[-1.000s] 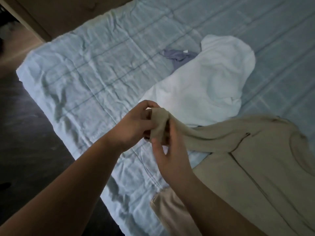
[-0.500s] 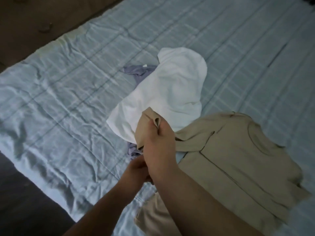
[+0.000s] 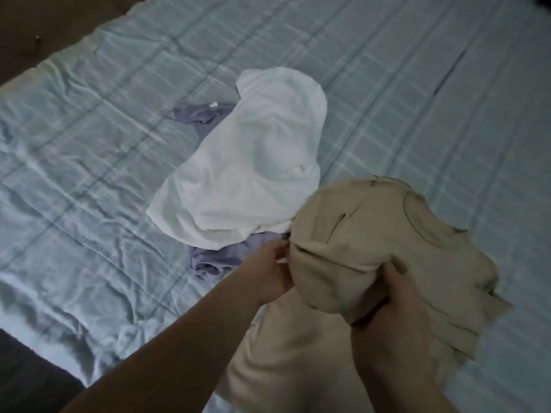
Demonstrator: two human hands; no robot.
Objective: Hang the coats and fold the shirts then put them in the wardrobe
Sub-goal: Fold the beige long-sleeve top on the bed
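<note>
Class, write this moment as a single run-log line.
stage: folding | left hand: grips beige shirt | right hand: grips same shirt | white shirt, purple garment: unfolded on bed

The bed is bare on the left and far right. In the middle lie the white shirt and purple garment; the beige shirt covers the near right.

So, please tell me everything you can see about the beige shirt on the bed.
The beige shirt looks like soft, thin knit cloth with dark seam lines and a round neckline. It lies partly on the pale blue checked bedsheet, bunched and unfolded, its upper part lifted. The left hand grips its left edge; the right hand holds a fold from below. It touches the white garment.
</note>
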